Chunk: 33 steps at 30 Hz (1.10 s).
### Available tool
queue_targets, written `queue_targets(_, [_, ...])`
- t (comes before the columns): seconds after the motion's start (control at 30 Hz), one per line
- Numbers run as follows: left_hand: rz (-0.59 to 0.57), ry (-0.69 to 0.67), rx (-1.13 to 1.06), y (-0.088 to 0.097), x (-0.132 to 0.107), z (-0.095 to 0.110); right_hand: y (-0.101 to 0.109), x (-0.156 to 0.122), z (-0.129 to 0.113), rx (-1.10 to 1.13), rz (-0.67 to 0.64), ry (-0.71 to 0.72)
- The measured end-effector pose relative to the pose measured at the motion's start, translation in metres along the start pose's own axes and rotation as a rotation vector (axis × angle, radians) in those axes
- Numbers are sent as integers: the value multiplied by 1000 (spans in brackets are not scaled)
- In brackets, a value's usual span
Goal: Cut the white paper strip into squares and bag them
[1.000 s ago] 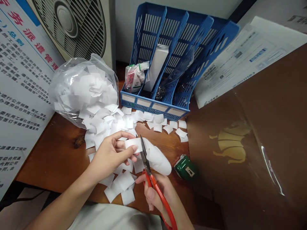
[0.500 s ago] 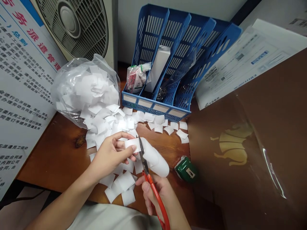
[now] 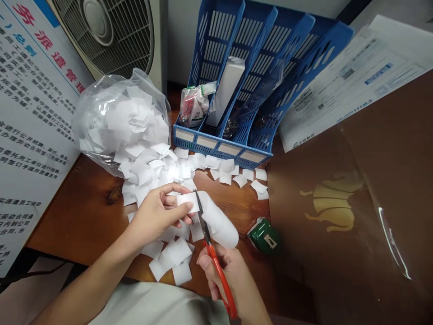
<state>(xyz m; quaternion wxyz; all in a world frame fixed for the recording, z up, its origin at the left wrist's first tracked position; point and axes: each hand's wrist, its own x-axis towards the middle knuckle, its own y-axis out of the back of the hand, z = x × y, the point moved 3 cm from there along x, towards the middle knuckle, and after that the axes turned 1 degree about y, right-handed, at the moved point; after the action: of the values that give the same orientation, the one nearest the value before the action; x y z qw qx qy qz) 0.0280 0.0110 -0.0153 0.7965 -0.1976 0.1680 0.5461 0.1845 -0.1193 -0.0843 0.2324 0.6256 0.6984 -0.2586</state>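
Observation:
My left hand [image 3: 158, 214] pinches the free end of a white paper strip [image 3: 188, 201] between thumb and fingers. The strip runs to the right into a white paper roll [image 3: 221, 223]. My right hand [image 3: 225, 271] grips red-handled scissors [image 3: 216, 266]; their narrow blades point away from me and are closed across the strip right beside my left thumb. Several cut white paper squares [image 3: 174, 259] lie on the wooden desk [image 3: 84, 212] under my hands.
A clear plastic bag [image 3: 118, 117] full of paper squares spills a heap toward a blue file rack [image 3: 237, 81]. A green tape measure [image 3: 264, 234] lies by a brown board [image 3: 355, 203]. A fan [image 3: 111, 31] and printed poster [image 3: 30, 108] stand left.
The scissor blades have closed further across the strip. The view has shifted slightly; both hands keep their places.

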Motion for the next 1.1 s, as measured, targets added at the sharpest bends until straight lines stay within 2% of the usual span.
queue_targets(0.2, [3,-14,-26,-1,2,-1,-7,3,3,10,-28,67])
queue_targets(0.3, [9,-33,-5,1,2,-3,-10,2,-2,-5,-1,37])
queue_targets(0.37, [46,-57,29,4,1,-3,-7,-2,-9,-75,95,77])
queue_targets(0.47, [116,-98,117,10,-3,0,8,-10,-24,-319,365,193])
queue_targets(0.53, [142,-122,176,13,-6,4,20,-15,-29,-475,503,189])
queue_targets(0.6, [158,-141,218,16,-8,8,30,-18,-32,-565,577,162])
queue_targets(0.73, [197,-170,266,21,-9,10,36,-21,-31,-638,574,236])
queue_targets(0.93, [244,-252,288,32,-7,8,23,-15,-16,-792,521,428])
queue_targets(1.03, [266,-314,401,36,-6,10,19,-13,-14,-887,565,536])
queue_targets(1.1, [295,-368,502,37,-5,13,18,-16,-22,-953,611,651])
